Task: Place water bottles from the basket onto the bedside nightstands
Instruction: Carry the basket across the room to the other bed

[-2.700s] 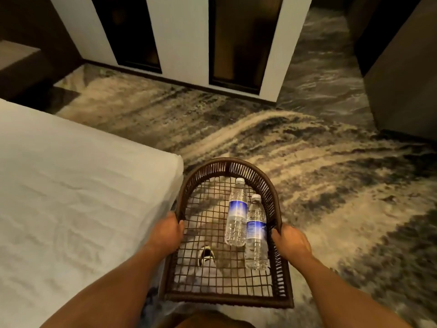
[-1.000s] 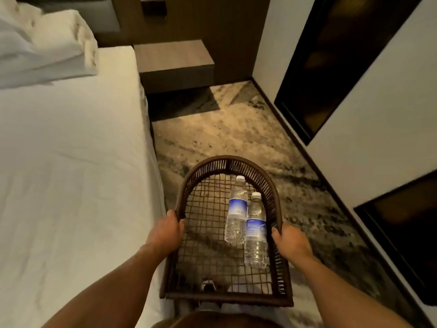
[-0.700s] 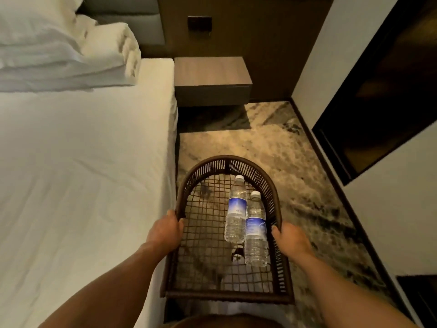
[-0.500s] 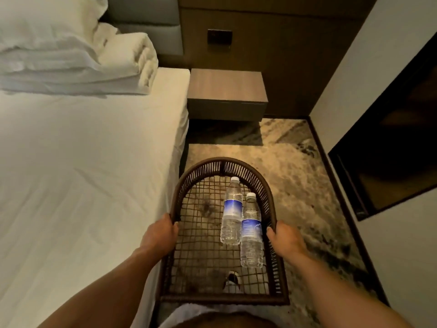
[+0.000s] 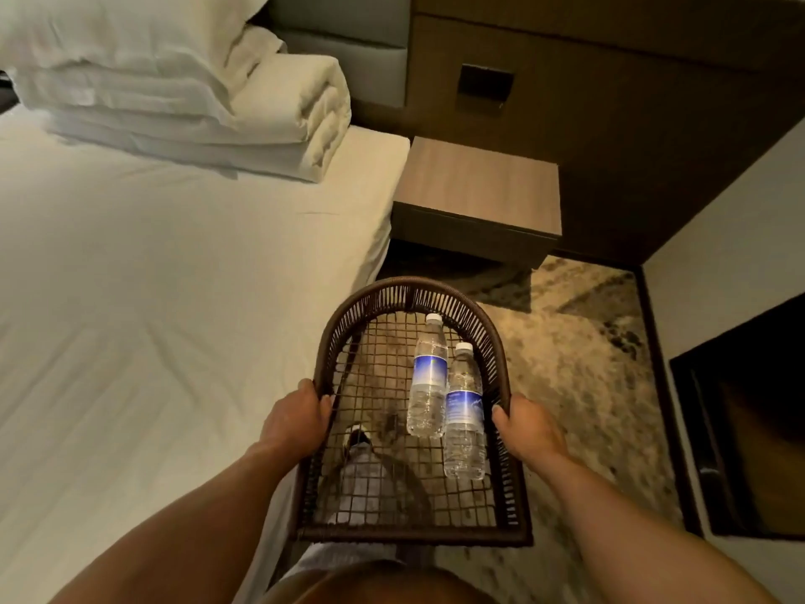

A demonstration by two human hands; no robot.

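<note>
The left hand (image 5: 296, 422) and right hand (image 5: 525, 429) each curl tight around a side rim of the brown wicker basket (image 5: 414, 298), held level above the carpet. Two water bottles (image 5: 429, 377) lie touching on its mesh floor, caps pointing away. Beyond stands the bare-topped wooden nightstand (image 5: 479, 185), beside the white bed (image 5: 174, 276).

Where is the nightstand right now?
In the head view, the nightstand sits upper centre-right, against the wood wall panel, directly right of the bed and just beyond the far rim of the carried basket.
</note>
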